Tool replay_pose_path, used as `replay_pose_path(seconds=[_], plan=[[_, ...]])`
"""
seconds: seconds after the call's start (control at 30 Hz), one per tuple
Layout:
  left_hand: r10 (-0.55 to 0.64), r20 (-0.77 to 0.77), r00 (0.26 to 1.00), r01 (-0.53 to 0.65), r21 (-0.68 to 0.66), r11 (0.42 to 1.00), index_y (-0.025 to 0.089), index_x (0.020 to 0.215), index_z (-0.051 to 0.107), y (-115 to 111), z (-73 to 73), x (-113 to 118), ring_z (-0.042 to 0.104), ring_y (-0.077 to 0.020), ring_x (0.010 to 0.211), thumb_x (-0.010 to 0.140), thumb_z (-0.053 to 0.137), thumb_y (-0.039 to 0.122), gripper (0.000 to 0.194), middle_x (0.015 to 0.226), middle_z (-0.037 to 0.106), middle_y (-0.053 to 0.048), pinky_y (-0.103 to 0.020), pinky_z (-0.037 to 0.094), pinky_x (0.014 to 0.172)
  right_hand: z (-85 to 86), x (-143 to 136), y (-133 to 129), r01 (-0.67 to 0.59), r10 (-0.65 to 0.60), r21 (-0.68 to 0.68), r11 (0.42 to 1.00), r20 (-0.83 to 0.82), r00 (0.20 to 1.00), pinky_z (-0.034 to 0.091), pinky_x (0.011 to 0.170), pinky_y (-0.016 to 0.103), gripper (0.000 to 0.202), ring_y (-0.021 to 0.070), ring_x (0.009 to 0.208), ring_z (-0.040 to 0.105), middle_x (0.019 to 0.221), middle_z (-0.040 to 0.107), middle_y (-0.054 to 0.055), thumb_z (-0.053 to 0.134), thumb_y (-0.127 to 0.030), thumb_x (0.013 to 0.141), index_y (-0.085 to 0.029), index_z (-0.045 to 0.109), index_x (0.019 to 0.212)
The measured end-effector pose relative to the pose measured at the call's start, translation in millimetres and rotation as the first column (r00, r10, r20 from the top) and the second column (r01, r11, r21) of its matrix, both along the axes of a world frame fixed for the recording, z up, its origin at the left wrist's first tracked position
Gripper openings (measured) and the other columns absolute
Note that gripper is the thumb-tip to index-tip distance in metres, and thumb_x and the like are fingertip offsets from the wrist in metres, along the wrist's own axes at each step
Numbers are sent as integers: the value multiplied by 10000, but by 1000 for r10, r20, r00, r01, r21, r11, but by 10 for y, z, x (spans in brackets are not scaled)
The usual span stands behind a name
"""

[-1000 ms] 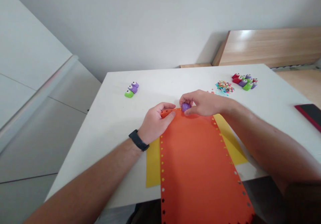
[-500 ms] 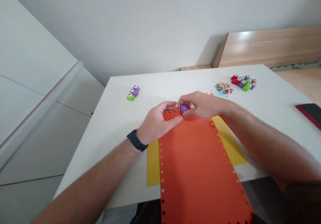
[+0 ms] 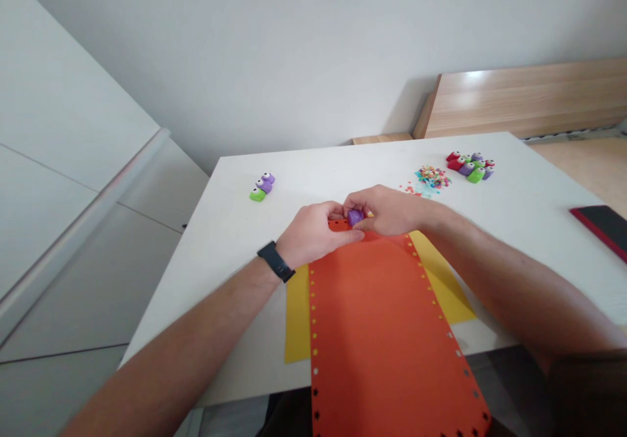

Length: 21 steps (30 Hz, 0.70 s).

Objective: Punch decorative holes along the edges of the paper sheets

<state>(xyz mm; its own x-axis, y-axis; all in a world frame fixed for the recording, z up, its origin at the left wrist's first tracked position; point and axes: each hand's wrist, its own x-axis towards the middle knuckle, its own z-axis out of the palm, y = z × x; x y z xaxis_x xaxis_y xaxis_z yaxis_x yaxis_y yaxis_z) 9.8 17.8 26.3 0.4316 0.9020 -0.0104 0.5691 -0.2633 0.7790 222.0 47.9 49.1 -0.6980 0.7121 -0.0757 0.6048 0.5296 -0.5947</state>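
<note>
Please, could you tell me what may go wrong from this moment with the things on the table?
The right hand pinches a small purple piece, which might slip out.

The orange sheet reaches past the near edge of the table, so a bump there could shift it.

The loose colourful bits lie beyond the right hand; a careless sweep could scatter them.

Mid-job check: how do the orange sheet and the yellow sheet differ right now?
Edges: the orange sheet has rows of small cut-outs along its sides; the visible edges of the yellow sheet are plain.
Position: the orange sheet extends past the near edge of the white table; the yellow sheet's visible parts lie within it.
Handling: the left hand grips the orange sheet's far end; neither hand visibly grips the yellow sheet.
Shared: each is one solid colour.
</note>
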Motion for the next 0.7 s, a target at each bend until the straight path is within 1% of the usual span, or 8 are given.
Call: replay_pose_path(seconds=[0.07,0.17,0.27,0.37,0.47,0.57,0.7], plan=[[-10,45,999,11,-35,999,219,1054,720,46,-22,15,723,-245,970,686,824,518,485,1053,774,-48,-359,565,906,-16,4,10,4,-4,0,1000,9,1000,411,646,253,225,156,736,611,845,711,5,668,-231,765,-208,685,988],[-56,104,993,66,-96,993,214,1060,710,107,-60,12,726,-230,983,681,835,471,475,1066,774,-49,-349,564,921,-23,7,16,10,-10,-12,1000,23,1000,408,644,254,233,162,742,614,852,718,7,679,-248,762,-212,687,992],[-92,140,986,111,-134,985,202,1087,702,148,-104,-19,727,-237,997,682,833,396,468,1083,772,-62,-357,566,923,-12,4,8,10,-9,-21,1000,40,999,405,643,255,251,165,747,615,867,723,12,684,-261,761,-213,689,1007],[-85,126,988,102,-133,986,207,1095,706,172,-160,-45,739,-241,923,741,769,340,383,1020,781,-60,-361,579,865,-2,0,1,6,-4,-25,1000,61,998,405,646,257,259,167,751,618,873,724,15,676,-271,768,-212,690,1020],[-59,104,993,71,-113,991,210,1070,717,189,-205,-52,739,-235,865,782,720,342,317,962,784,-55,-346,584,806,-9,-3,4,13,-10,-32,999,90,996,411,665,263,278,171,767,625,892,729,20,678,-288,770,-211,697,1037],[-51,97,994,62,-109,992,208,1062,720,199,-222,-51,737,-227,840,790,713,354,309,945,784,-53,-331,582,773,-19,-4,8,17,-12,-42,999,102,995,414,683,268,282,174,779,628,913,736,26,681,-299,770,-209,701,1037],[-44,110,993,57,-118,991,208,1057,713,203,-236,-54,737,-222,838,795,710,358,302,949,783,-50,-329,582,777,-22,-5,5,29,-23,-66,997,89,996,411,684,264,276,166,768,623,899,733,18,675,-296,776,-208,693,1037]])
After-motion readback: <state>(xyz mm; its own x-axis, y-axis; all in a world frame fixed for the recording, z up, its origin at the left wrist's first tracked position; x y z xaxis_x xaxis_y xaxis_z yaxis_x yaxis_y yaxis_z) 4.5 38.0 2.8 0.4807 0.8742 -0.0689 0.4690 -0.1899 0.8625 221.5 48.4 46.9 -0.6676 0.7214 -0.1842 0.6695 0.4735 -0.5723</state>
